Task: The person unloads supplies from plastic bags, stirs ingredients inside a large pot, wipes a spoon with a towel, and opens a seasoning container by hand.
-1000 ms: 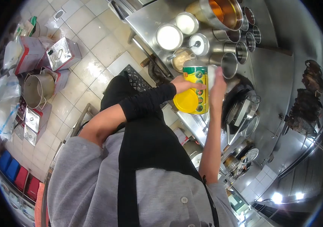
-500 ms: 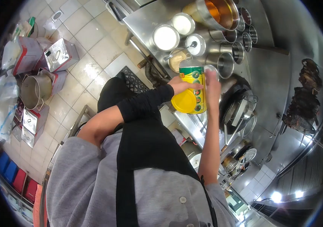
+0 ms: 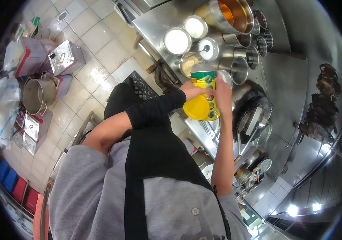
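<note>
A yellow can [image 3: 212,105] with a green band and a round yellow lid [image 3: 196,107] is held up over the counter's near edge. My left hand [image 3: 194,91], below a black sleeve, grips the can from its left side, with fingers across the front. My right hand [image 3: 223,94] lies against the can's right side, closed on its edge; part of its fingers is hidden. Just beyond the can stands a container of pale beige contents [image 3: 189,65]. The can's far end is partly hard to make out.
Containers of white contents [image 3: 177,41], a large pot with orange liquid [image 3: 245,18] and several steel containers [image 3: 239,69] stand on the steel counter [image 3: 155,18]. A dark wok [image 3: 245,98] sits right of my hands. Metal tins [image 3: 66,57] and a pot [image 3: 39,95] are on the left.
My right hand, blurred and slightly apart from the can earlier, now rests against its right side. My left hand keeps its hold. The view shifts slightly.
</note>
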Demonstrator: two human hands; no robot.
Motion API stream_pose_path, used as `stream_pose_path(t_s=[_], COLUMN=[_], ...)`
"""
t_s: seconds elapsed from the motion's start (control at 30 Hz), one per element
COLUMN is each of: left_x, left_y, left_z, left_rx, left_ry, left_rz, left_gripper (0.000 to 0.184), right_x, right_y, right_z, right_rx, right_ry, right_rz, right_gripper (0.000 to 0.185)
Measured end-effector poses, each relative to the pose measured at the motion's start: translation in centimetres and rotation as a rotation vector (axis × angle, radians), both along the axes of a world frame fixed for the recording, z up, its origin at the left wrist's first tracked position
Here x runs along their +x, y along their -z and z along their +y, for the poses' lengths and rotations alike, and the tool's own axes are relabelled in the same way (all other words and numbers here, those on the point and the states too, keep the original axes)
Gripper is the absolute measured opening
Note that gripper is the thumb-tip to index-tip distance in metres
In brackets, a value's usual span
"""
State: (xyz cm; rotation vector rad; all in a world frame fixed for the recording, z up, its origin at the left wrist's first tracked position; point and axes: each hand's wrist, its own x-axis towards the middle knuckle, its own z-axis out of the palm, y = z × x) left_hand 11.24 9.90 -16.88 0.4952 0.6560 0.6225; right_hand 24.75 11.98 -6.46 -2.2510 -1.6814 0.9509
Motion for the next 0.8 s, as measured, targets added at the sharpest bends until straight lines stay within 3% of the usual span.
stream_pose_path(t_s=[0.03, 0.17, 0.27, 0.3, 0.4, 0.43, 0.53, 0.67, 0.7, 0.8], left_x=[0.2, 0.3, 0.5, 0.5, 0.3, 0.5, 0.4, 0.6, 0.6, 0.4], left_y=[0.0, 0.4, 0.2, 0.3, -0.9, -0.6, -0.2, 0.0, 0.1, -0.3], left_z=[0.2, 0.2, 0.6, 0.5, 0.5, 0.5, 0.0, 0.1, 0.0, 0.2], left_rx=[-0.021, 0.015, -0.02, -0.026, -0.019, 0.009, 0.008, 0.023, 0.016, 0.004], left_ry=[0.006, 0.0, -0.002, -0.022, 0.006, -0.002, -0.017, -0.055, -0.041, -0.057], left_rz=[-0.008, 0.019, -0.003, -0.002, -0.029, -0.013, -0.005, 0.014, 0.019, 0.025], left_gripper=[0.052, 0.05, 0.046, 0.046, 0.044, 0.043, 0.044, 0.045, 0.044, 0.042], right_x=[0.1, 0.5, 0.0, -0.1, 3.1, 1.3, 0.6, 0.9, 1.2, 2.8], right_y=[0.7, 0.7, 0.7, -0.7, 3.4, 1.4, 0.4, 1.5, 0.9, 3.3], right_z=[0.7, 0.1, 0.9, 0.7, 0.9, 0.9, 0.7, 0.4, 0.6, 0.4], right_rx=[0.133, 0.044, 0.303, -0.035, 0.337, 0.332, -0.045, 0.029, -0.074, 0.287], right_ry=[0.093, -0.088, 0.161, 0.02, 0.165, 0.205, 0.035, 0.024, 0.031, 0.186], right_rz=[0.115, -0.073, 0.019, -0.018, 0.1, 0.099, 0.02, 0.04, 0.021, 0.118], right_gripper=[0.065, 0.067, 0.068, 0.068, 0.069, 0.071, 0.074, 0.073, 0.069, 0.067])
